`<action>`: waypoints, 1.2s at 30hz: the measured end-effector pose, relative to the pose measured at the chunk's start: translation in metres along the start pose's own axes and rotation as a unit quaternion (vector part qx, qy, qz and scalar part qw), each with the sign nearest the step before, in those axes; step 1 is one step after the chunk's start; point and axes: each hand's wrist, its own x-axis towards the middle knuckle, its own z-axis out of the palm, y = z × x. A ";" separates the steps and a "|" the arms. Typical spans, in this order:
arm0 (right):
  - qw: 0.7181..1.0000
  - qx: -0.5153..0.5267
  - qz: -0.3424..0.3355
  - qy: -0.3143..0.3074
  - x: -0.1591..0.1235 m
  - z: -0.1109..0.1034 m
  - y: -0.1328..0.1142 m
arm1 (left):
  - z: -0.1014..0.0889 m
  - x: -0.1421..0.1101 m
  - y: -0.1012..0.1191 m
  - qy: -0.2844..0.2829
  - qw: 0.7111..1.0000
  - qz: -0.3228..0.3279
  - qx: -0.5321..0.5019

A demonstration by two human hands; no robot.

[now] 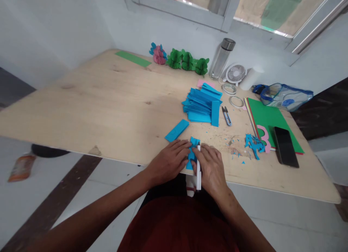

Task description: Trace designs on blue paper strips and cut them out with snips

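Note:
Close to the table's near edge lies a cut piece of blue paper [191, 155] with a wavy outline. My left hand [168, 161] rests flat over its left side, fingers stretched out and touching it. A white marker [198, 172] with a dark tip is held in my right hand [213, 168], pointing away from me along the paper's right side. That hand also covers part of the paper. Just beyond my left fingers is a folded blue strip [177, 130]. Farther off sits a heap of blue paper strips [201, 103], with small snips [226, 116] to its right.
Blue scraps [255, 145], a pink cutout [263, 138] and a black phone [286, 147] lie at right, by green paper sheets [272, 118]. Along the wall stand green paper ornaments [187, 61], a glass bottle [221, 60], a small fan [236, 74] and a clear pouch [288, 96].

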 end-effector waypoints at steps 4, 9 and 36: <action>1.000 0.013 -0.003 0.002 0.000 0.001 0.000 | 0.000 -0.001 0.000 0.001 1.000 -0.004 -0.004; 1.000 0.011 -0.012 -0.018 0.002 0.000 0.000 | 0.001 0.000 0.000 0.007 1.000 -0.002 0.005; 0.999 0.019 -0.011 -0.033 -0.002 -0.007 0.002 | 0.002 0.002 0.000 0.018 1.000 0.012 0.018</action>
